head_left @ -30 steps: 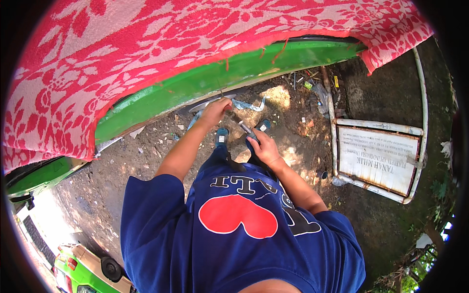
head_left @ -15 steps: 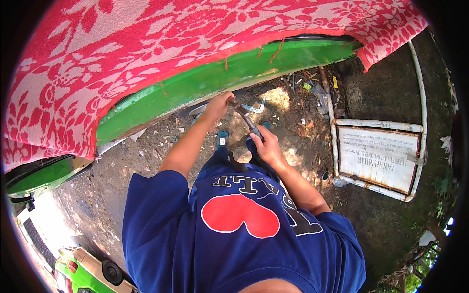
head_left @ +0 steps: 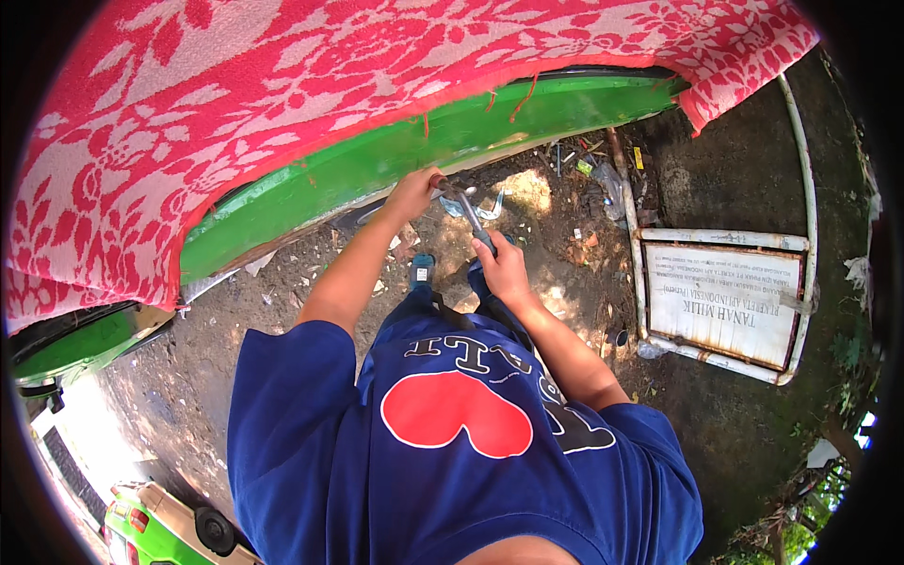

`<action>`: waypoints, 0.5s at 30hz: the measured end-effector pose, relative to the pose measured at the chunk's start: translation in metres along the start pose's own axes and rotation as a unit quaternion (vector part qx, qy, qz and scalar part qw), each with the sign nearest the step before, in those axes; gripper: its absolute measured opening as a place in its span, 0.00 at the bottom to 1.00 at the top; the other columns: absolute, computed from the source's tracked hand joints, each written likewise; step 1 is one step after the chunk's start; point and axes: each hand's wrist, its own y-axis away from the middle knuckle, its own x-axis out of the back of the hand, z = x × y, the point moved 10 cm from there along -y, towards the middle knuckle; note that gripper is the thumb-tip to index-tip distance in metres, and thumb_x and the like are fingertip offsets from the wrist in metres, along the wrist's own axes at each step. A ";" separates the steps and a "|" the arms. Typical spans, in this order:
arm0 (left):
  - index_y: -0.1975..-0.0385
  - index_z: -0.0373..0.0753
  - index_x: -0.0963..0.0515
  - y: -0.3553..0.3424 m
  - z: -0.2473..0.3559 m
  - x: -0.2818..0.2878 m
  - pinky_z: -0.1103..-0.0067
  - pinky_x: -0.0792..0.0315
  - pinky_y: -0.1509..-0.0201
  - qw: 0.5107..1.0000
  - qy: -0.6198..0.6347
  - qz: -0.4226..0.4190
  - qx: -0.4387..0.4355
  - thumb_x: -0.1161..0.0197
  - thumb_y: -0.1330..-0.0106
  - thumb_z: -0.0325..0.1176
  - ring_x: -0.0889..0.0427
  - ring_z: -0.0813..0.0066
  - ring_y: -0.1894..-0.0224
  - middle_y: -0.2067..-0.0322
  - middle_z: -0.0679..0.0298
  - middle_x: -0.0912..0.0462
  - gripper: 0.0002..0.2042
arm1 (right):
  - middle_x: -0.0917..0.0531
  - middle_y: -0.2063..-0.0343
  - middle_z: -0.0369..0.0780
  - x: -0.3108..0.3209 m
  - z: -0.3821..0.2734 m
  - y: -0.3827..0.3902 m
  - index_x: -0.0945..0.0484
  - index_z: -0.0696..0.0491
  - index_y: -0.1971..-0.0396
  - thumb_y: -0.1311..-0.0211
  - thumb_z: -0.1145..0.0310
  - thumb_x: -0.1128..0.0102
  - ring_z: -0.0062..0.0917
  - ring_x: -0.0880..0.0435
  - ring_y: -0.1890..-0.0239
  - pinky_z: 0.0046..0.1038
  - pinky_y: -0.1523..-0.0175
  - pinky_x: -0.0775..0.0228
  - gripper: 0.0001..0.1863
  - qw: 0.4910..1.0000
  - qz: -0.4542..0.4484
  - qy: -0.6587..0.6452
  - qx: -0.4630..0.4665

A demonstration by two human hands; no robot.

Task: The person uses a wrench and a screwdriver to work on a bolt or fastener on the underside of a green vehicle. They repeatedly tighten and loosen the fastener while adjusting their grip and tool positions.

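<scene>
My right hand [head_left: 505, 269] is wrapped round the dark grip of a hammer [head_left: 475, 220], which points up and away from me. Its metal head is close to my left hand [head_left: 412, 196], beside the lower edge of a green car body panel [head_left: 377, 151]. The fingers of my left hand are closed on a small brownish piece [head_left: 441, 183], too small to make out. Whether the hammer head touches that piece cannot be told.
A red and pink patterned cloth [head_left: 311, 66] drapes over the car. To the right lies a white metal-framed sign [head_left: 725, 306]. Litter and a plastic bag [head_left: 610, 193] are scattered on the dirt ground [head_left: 226, 330]. A green and beige car [head_left: 179, 523] stands at lower left.
The hammer head has swung slightly and its handle now stands steeper. Both hands have shifted a little left and up, with their grips kept. The whole view has moved slightly.
</scene>
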 end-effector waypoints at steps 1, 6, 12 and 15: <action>0.59 0.39 0.25 0.001 -0.002 0.000 0.61 0.29 0.56 1.000 0.006 0.011 -0.015 0.44 0.37 0.22 0.20 0.44 0.58 0.64 0.49 0.18 0.08 | 0.18 0.73 0.50 0.007 -0.012 0.003 0.21 0.57 0.54 0.32 0.61 0.38 0.40 0.17 0.71 0.35 0.64 0.27 0.16 1.000 0.005 -0.029 -0.007; 0.60 0.40 0.23 0.002 -0.028 -0.015 0.60 0.29 0.56 0.999 -0.023 -0.024 0.013 0.44 0.37 0.22 0.20 0.44 0.57 0.64 0.48 0.18 0.08 | 0.18 0.72 0.53 -0.004 -0.012 -0.006 0.21 0.58 0.54 0.32 0.60 0.39 0.50 0.17 0.67 0.38 0.62 0.26 0.16 0.999 -0.037 0.019 -0.033; 0.64 0.40 0.26 0.075 -0.090 -0.023 0.65 0.28 0.55 0.998 -0.005 -0.002 0.061 0.42 0.42 0.19 0.20 0.49 0.59 0.64 0.54 0.20 0.09 | 0.19 0.76 0.44 0.008 0.008 0.016 0.20 0.58 0.53 0.31 0.61 0.39 0.27 0.19 0.73 0.31 0.63 0.27 0.16 0.997 -0.025 -0.044 -0.061; 0.62 0.41 0.28 0.090 -0.052 -0.023 0.65 0.28 0.56 0.999 0.009 -0.030 0.034 0.40 0.43 0.21 0.21 0.48 0.59 0.63 0.56 0.21 0.11 | 0.20 0.77 0.40 0.023 0.027 0.026 0.20 0.57 0.52 0.31 0.61 0.38 0.18 0.23 0.73 0.26 0.64 0.28 0.16 0.993 -0.005 -0.075 -0.086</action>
